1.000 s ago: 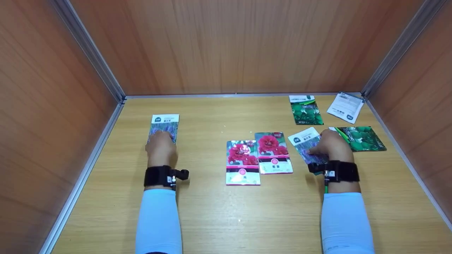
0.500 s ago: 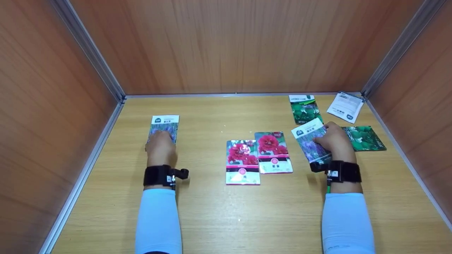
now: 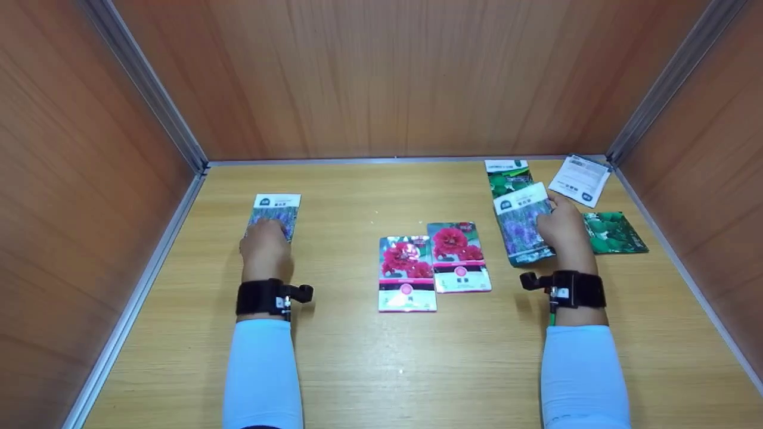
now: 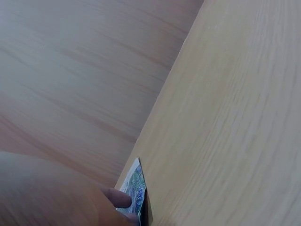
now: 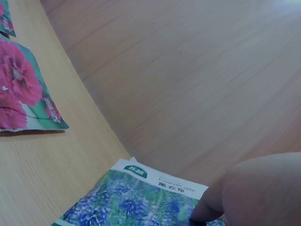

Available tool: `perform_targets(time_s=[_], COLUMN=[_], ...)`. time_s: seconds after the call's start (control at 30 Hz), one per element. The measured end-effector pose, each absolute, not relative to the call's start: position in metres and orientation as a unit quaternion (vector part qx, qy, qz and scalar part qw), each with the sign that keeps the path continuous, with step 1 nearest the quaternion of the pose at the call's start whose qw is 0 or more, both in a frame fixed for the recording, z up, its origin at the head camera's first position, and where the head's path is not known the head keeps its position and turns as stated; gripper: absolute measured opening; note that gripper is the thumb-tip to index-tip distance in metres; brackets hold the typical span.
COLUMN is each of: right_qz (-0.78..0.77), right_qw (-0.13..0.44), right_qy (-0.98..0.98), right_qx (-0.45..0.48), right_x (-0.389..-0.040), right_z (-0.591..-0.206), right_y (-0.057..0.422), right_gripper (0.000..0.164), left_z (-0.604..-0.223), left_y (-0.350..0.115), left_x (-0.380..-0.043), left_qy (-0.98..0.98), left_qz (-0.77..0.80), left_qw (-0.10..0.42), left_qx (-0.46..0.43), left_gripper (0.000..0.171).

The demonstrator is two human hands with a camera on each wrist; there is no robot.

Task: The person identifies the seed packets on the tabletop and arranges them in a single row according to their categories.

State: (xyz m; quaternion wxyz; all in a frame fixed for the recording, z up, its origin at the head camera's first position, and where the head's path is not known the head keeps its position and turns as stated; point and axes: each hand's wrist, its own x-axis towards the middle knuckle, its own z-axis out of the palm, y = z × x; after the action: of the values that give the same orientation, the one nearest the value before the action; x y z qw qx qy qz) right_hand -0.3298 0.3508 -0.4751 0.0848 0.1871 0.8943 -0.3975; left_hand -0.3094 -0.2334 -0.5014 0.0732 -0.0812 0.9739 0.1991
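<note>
At the left, my left hand (image 3: 266, 247) grips a lavender seed packet (image 3: 277, 207), its fingers over the lower part and hiding it. In the left wrist view fingertips (image 4: 123, 199) lie across the printed face of that packet. My right hand (image 3: 566, 225) pinches a second lavender seed packet (image 3: 520, 223) by its right edge, the thumb on the front. This packet's white top overlaps a green-leaf seed packet (image 3: 505, 179) behind it. The right wrist view shows its purple flowers (image 5: 134, 205) and the thumb (image 5: 209, 207) at the edge.
Two pink-flower seed packets (image 3: 407, 274) (image 3: 459, 257) lie side by side mid-table. A white packet, back side up (image 3: 580, 180), lies in the far right corner. Another green-leaf packet (image 3: 614, 232) lies beside my right hand. Wooden panels (image 3: 381, 77) enclose the table at back and sides.
My right hand has moved the lavender packet away from me and turned it more upright, so it now covers part of the far green-leaf packet. The left hand has stayed nearly still.
</note>
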Motion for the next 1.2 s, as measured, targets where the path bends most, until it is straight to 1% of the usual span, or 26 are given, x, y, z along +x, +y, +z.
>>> perform_targets(time_s=[0.03, 0.1, 0.2, 0.37, 0.4, 0.47, 0.57, 0.63, 0.7, 0.83, 0.97, 1.07, 1.2], right_qz=[-0.405, -0.429, -0.459, -0.483, -0.491, -0.517, -0.551, -0.577, -0.600, -0.637, -0.649, -0.650, -0.645], right_qw=[0.076, 0.063, 0.043, 0.018, 0.015, 0.010, 0.013, 0.021, 0.033, 0.054, 0.061, 0.072, 0.083], right_qy=[0.892, 0.882, 0.871, 0.864, 0.860, 0.846, 0.827, 0.811, 0.796, 0.769, 0.759, 0.757, 0.759], right_qx=[0.184, 0.182, 0.170, 0.140, 0.138, 0.127, 0.107, 0.089, 0.074, 0.035, -0.005, -0.020, -0.029], right_x=[-0.330, -0.332, -0.336, -0.341, -0.341, -0.342, -0.340, -0.338, -0.335, -0.330, -0.324, -0.320, -0.317], right_z=[-0.474, -0.472, -0.471, -0.474, -0.474, -0.476, -0.478, -0.480, -0.483, -0.489, -0.493, -0.494, -0.493], right_y=[0.348, 0.342, 0.330, 0.301, 0.295, 0.283, 0.264, 0.251, 0.238, 0.214, 0.194, 0.185, 0.177], right_gripper=[0.076, 0.076, 0.078, 0.080, 0.079, 0.071, 0.049, 0.036, 0.028, 0.025, 0.025, 0.023, 0.023], left_z=[-0.500, -0.497, -0.490, -0.476, -0.475, -0.473, -0.474, -0.476, -0.478, -0.482, -0.486, -0.487, -0.485], left_y=[-0.233, -0.232, -0.222, -0.194, -0.188, -0.176, -0.164, -0.157, -0.150, -0.136, -0.120, -0.111, -0.103], left_x=[-0.309, -0.310, -0.311, -0.310, -0.310, -0.310, -0.312, -0.313, -0.314, -0.313, -0.310, -0.308, -0.307], left_qy=[0.973, 0.967, 0.956, 0.939, 0.937, 0.930, 0.910, 0.892, 0.877, 0.856, 0.816, 0.784, 0.779], left_qz=[0.208, 0.236, 0.287, 0.341, 0.346, 0.364, 0.410, 0.444, 0.467, 0.489, 0.540, 0.582, 0.599], left_qw=[0.068, 0.059, 0.040, 0.037, 0.037, 0.040, 0.055, 0.075, 0.100, 0.152, 0.191, 0.201, 0.180], left_qx=[-0.079, -0.072, -0.045, 0.001, 0.008, 0.018, 0.032, 0.039, 0.050, 0.070, 0.086, 0.075, 0.049], left_gripper=[0.069, 0.065, 0.053, 0.053, 0.052, 0.050, 0.045, 0.043, 0.043, 0.051, 0.057, 0.057, 0.057])
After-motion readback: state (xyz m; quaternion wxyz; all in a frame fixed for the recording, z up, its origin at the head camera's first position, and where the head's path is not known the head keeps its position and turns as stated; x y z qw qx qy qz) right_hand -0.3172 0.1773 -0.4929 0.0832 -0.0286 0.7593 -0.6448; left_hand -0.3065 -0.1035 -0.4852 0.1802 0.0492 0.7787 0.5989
